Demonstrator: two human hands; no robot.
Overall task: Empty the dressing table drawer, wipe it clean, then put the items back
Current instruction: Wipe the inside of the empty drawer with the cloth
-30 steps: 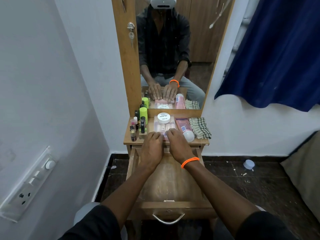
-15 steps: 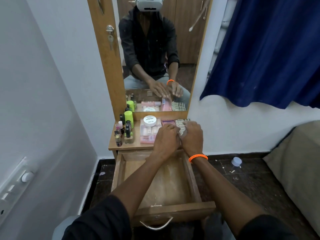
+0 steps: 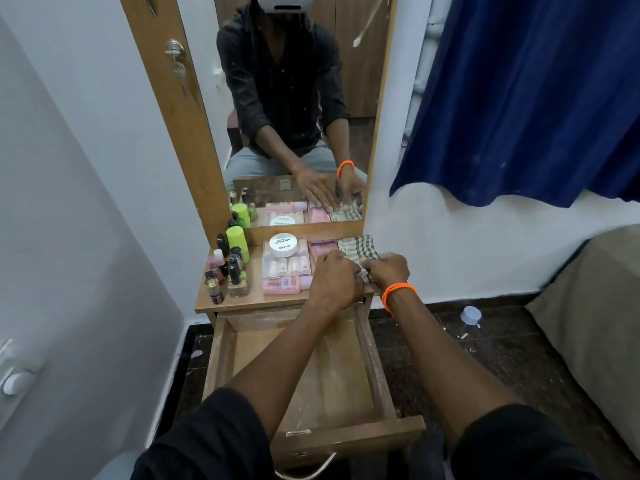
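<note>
The wooden drawer stands pulled open below the dressing table top, and its dusty bottom holds nothing. A checked cloth lies at the right end of the top. My right hand, with an orange wristband, grips the cloth's near edge, which is bunched up. My left hand is right beside it; the mirror shows its fingers laid straight over the pink packet and the cloth's edge. A clear box with a white jar on it and a pink bottle sit mid-table.
Several nail polish bottles and a green can crowd the table's left end. The mirror rises behind the table. A blue curtain hangs at the right, above a cushion. A white cap lies on the dark floor.
Both hands have moved right from the clear box at mid-table to the checked cloth. My right hand has taken hold of the cloth's edge.
</note>
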